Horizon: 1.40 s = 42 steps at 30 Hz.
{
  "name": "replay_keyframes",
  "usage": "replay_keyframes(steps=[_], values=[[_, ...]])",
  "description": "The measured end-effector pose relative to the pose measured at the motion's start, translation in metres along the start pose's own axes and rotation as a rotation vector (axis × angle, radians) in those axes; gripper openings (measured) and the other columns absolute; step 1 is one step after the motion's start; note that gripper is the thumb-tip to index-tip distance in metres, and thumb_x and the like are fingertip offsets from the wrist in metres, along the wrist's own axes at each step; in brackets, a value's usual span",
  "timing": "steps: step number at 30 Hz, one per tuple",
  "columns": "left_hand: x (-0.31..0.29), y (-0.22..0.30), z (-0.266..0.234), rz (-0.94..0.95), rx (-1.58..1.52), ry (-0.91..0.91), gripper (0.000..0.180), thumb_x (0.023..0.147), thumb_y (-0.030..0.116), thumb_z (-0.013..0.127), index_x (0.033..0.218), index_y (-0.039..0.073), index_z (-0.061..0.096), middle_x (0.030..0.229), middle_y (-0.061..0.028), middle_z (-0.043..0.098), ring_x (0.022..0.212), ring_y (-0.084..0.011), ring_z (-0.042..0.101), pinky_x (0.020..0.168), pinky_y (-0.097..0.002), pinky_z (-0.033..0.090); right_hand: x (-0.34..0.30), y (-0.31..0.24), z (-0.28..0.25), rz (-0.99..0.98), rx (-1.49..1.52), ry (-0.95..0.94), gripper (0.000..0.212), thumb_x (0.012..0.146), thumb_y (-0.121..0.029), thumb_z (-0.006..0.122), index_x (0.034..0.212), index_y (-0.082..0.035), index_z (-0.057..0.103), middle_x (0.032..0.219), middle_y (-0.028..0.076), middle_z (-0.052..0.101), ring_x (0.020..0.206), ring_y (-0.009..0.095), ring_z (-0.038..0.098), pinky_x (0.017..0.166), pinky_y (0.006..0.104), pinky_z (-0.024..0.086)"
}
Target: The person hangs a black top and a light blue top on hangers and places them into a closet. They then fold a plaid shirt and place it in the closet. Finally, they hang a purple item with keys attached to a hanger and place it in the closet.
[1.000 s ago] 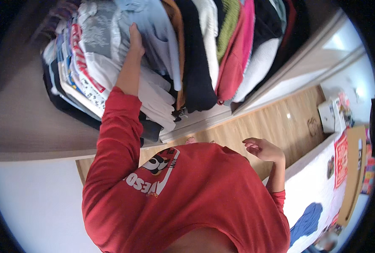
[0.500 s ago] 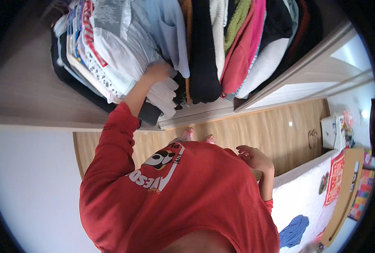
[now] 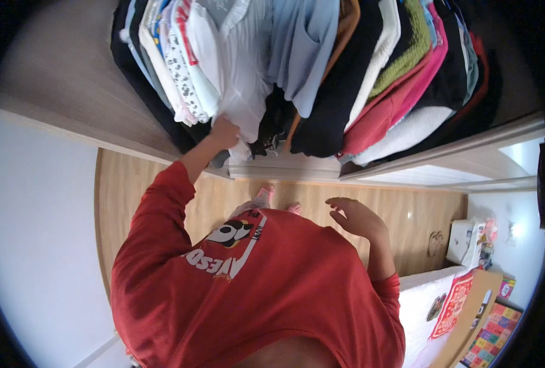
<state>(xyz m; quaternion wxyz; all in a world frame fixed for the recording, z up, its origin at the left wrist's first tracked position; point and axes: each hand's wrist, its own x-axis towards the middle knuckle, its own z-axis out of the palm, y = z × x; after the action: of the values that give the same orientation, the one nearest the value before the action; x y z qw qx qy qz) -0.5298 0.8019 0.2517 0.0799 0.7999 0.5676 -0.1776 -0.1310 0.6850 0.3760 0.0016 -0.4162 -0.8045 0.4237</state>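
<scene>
A row of hanging clothes fills the wardrobe in front of me. My left hand (image 3: 225,133) is closed on the lower part of a white shirt (image 3: 243,92), pulling its cloth into folds. Just right of that shirt hangs a light blue garment (image 3: 306,55); left of it is a white garment with dark spots (image 3: 183,80). My right hand (image 3: 357,216) hovers over the floor by my body, fingers apart and holding nothing.
A black garment (image 3: 327,116), a green fuzzy one (image 3: 404,52) and a red one (image 3: 377,116) hang farther right. The wardrobe's bottom edge (image 3: 285,169) runs before my feet. Behind me on the right stands a bed (image 3: 419,300); slippers (image 3: 435,243) lie on the wooden floor (image 3: 327,190).
My left hand has moved down the white shirt and drawn its hem out to the left. The view has turned, so the clothes sit farther right. My right hand stays free.
</scene>
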Motion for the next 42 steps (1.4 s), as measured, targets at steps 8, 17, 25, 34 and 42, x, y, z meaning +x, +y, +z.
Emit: replay_keyframes(steps=[8,17,25,34,42], values=[[-0.027,0.066,-0.013,0.545,-0.788,-0.491,0.046,0.080,0.032,0.050,0.114,0.002,0.047,0.111,-0.0125,0.054,0.099,-0.0233,0.051,0.085,-0.0337,0.040,0.122,-0.152,-0.138,-0.445,0.204,0.535,0.012,0.085,-0.007,0.047,0.091,0.001,0.054,0.069,0.002,0.053,0.068,0.008,0.052,0.061,0.0207,0.044],[-0.048,0.069,-0.047,0.548,-0.822,-0.306,0.048,0.081,0.034,0.050,0.114,-0.001,0.046,0.109,-0.0167,0.053,0.099,-0.0269,0.051,0.085,-0.0346,0.040,0.341,-0.251,-0.226,-0.255,-0.200,0.863,0.037,0.077,-0.030,0.053,0.093,0.003,0.052,0.075,0.020,0.056,0.073,0.033,0.056,0.067,0.0362,0.044],[-0.057,0.057,-0.078,0.673,-0.803,-0.389,0.044,0.085,0.033,0.048,0.116,0.002,0.044,0.108,-0.0144,0.054,0.097,-0.0237,0.053,0.083,-0.0332,0.041,0.319,-0.253,-0.218,-0.258,0.137,0.586,0.035,0.074,-0.027,0.059,0.075,0.007,0.055,0.065,0.012,0.056,0.058,0.019,0.060,0.051,0.0301,0.052],[-0.076,0.013,-0.159,0.383,-1.131,0.445,0.025,0.086,0.017,0.047,0.107,0.005,0.053,0.103,-0.0075,0.057,0.094,-0.0178,0.054,0.083,-0.0303,0.041,0.244,-0.148,-0.292,-0.161,-0.568,0.985,0.036,0.071,-0.022,0.050,0.097,0.002,0.056,0.095,0.026,0.056,0.092,0.039,0.053,0.083,0.0409,0.042],[-0.015,0.002,-0.242,0.446,-0.166,0.783,0.024,0.073,0.002,0.050,0.097,0.004,0.057,0.105,-0.0107,0.056,0.103,-0.0279,0.050,0.086,-0.0350,0.040,0.246,-0.144,-0.275,-0.122,-0.579,0.979,0.038,0.075,-0.024,0.051,0.098,0.005,0.048,0.084,0.029,0.056,0.084,0.041,0.054,0.078,0.0428,0.042]])
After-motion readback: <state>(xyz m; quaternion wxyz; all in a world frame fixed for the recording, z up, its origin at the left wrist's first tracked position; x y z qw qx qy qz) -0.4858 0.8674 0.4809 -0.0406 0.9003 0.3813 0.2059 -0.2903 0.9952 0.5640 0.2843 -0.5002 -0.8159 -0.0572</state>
